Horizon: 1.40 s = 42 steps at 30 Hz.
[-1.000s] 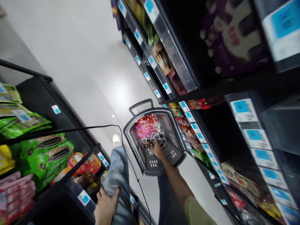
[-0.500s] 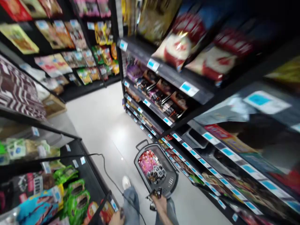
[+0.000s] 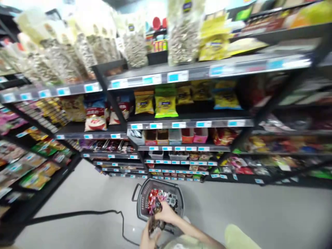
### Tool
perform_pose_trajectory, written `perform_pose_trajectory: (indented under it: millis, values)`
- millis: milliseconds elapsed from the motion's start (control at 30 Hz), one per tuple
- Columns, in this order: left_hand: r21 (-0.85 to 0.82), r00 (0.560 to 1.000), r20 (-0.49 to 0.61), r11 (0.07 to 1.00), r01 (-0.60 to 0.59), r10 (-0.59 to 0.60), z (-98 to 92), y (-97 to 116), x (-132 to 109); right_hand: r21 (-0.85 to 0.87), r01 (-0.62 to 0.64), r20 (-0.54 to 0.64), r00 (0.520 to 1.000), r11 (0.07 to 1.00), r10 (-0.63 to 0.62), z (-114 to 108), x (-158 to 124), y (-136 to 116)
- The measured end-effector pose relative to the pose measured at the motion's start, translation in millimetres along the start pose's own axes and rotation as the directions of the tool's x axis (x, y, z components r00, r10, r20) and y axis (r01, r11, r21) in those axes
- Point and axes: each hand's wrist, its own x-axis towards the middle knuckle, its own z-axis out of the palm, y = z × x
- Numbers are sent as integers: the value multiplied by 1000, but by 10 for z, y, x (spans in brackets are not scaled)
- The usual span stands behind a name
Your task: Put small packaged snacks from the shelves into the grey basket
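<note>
A dark grey shopping basket [image 3: 142, 204] stands on the floor in front of me, with red, pink and black-and-silver wrapped packets [image 3: 171, 200] inside. My right hand [image 3: 166, 212] is over the basket's near side, its fingers closed on small dark shiny packets [image 3: 157, 205]. Close below it, nearer to me, my left hand [image 3: 148, 238] is curled round a dark brown packet [image 3: 152, 224]. The two hands nearly meet, and blur hides exactly how many packets each one holds.
Tall black shelves [image 3: 190, 123] with blue-and-white price tags run across the view behind the basket, stocked with snack bags such as a green-yellow bag [image 3: 165, 103]. A black cable [image 3: 77, 213] crosses on the left. Pale floor [image 3: 246, 200] surrounds the basket.
My view has swung to face the shelves squarely. The left hand has come from beside the left-hand shelf to the right hand, over the basket's near side.
</note>
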Motion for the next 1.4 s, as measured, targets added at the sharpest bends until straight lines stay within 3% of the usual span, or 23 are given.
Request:
perform_pose_trajectory:
  millis: [100,167,233,333,433,533,600,667,833,967,1100,1200,1300,1367,1400]
  values:
    - [-84,959,176,974,-211,223,484,495,-56,-3,105,-157,982,995,-104,-589,-257,-290]
    - [-170,930,220,950,-262,296,870,767,-169,-38,124,-307,943,992,-130,-965,-473,-397]
    - [-262,926,244,939,-222,287,1272,956,-329,-71,129,-427,892,989,-147,-1291,-691,-450]
    - [-438,931,300,897,-59,209,1783,1119,-561,-94,127,-566,809,987,-158,-1653,-975,-493]
    - [-604,932,321,795,63,170,2045,1226,-675,-79,186,-552,810,979,-199,-1845,-1195,-569]
    - [-670,925,326,738,81,196,2093,1306,-656,-26,348,-416,849,937,-327,-1903,-1353,-682]
    - [-658,921,337,749,81,196,2103,1346,-612,-7,444,-377,829,896,-414,-1915,-1421,-740]
    - [-643,922,342,761,88,182,2143,1383,-578,14,478,-419,800,878,-429,-1939,-1460,-765]
    - [-651,954,278,752,102,112,2283,1464,-550,245,370,-654,745,896,-129,-2115,-1495,-734]
    - [-616,988,133,787,19,81,2259,1458,-496,468,265,-577,814,843,65,-2269,-1527,-720]
    - [-613,993,66,789,-34,94,2211,1416,-415,550,265,-461,887,792,24,-2293,-1515,-726]
    - [-599,988,65,797,-72,138,2204,1407,-381,516,222,-457,888,827,47,-2289,-1468,-740]
    - [-492,957,49,840,-228,288,2181,1413,-398,532,143,-465,873,834,147,-2319,-1425,-748]
    - [-295,889,22,853,-431,457,2148,1412,-437,539,107,-461,868,836,186,-2334,-1410,-735]
    - [-164,833,28,825,-541,552,2131,1408,-459,538,81,-448,871,839,202,-2331,-1405,-723]
